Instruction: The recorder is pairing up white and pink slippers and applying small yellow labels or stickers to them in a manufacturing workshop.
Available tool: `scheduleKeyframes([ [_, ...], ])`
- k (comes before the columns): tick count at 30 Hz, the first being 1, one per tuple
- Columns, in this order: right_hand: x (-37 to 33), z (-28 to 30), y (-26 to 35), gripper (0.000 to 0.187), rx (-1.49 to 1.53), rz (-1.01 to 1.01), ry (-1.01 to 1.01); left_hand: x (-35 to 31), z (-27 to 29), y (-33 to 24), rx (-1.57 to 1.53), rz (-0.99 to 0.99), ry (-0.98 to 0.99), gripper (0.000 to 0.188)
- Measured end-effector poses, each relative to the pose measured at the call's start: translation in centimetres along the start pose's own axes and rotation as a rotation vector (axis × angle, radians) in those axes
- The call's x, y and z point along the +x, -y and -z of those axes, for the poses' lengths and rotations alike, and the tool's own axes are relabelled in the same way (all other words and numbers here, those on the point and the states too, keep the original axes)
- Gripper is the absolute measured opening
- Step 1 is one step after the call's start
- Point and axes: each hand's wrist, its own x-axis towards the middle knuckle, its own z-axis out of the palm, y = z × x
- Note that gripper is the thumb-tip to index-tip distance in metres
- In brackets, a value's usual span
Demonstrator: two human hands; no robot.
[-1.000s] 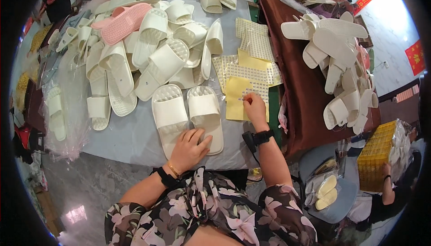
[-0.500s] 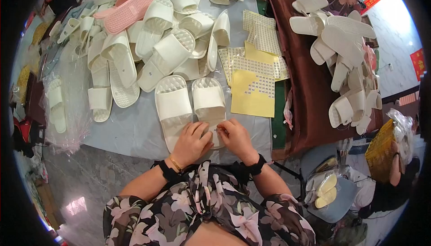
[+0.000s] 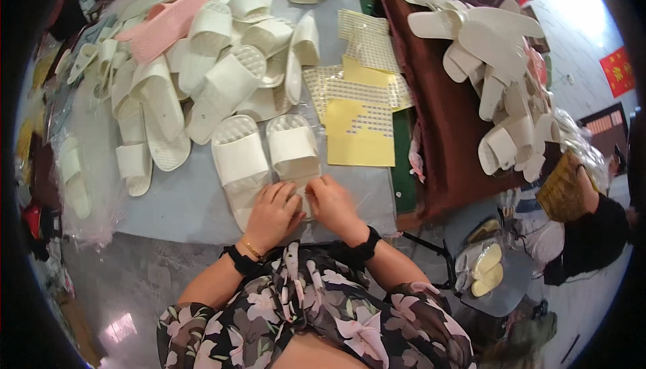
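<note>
Two white slippers lie side by side in front of me, toes pointing away: the left slipper (image 3: pixel 243 160) and the right slipper (image 3: pixel 294 150). My left hand (image 3: pixel 272 211) rests over their heel ends with bent fingers, its fingertips at the inner edge of the right slipper. Close beside it, my right hand (image 3: pixel 332 206) has its fingers drawn together on the right slipper's heel. Whatever may be between those fingertips is hidden and slightly blurred. Just to the right lies a yellow sticker sheet (image 3: pixel 360 147), with part of its small labels gone.
A heap of white slippers (image 3: pixel 225 80) with a pink slipper (image 3: pixel 165 31) covers the table's far left. More sticker sheets (image 3: pixel 363 36) lie beyond. White slippers (image 3: pixel 501 39) are piled on a brown-covered surface (image 3: pixel 431 154) at right. Other people sit across the table and at right.
The view has shifted, moving the table's contents leftward in it. A small label visible on the right slipper's heel beside my right fingertips is now covered by my hands.
</note>
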Motion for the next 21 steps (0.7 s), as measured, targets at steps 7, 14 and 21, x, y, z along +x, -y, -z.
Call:
scheduleKeyframes([
  [7,-0.14,-0.58,0.02,0.007,0.034,0.016,-0.022,0.15,0.21,-0.09,-0.008,0.002,-0.008,0.035],
  [14,-0.26,-0.97,-0.16,0.009,0.07,0.059,-0.091,0.12,0.1,-0.15,0.017,0.002,-0.003,0.035],
  [21,-0.32,-0.96,-0.25,0.014,0.057,0.011,-0.054,-0.03,-0.28,-0.04,0.02,-0.006,0.016,0.037],
])
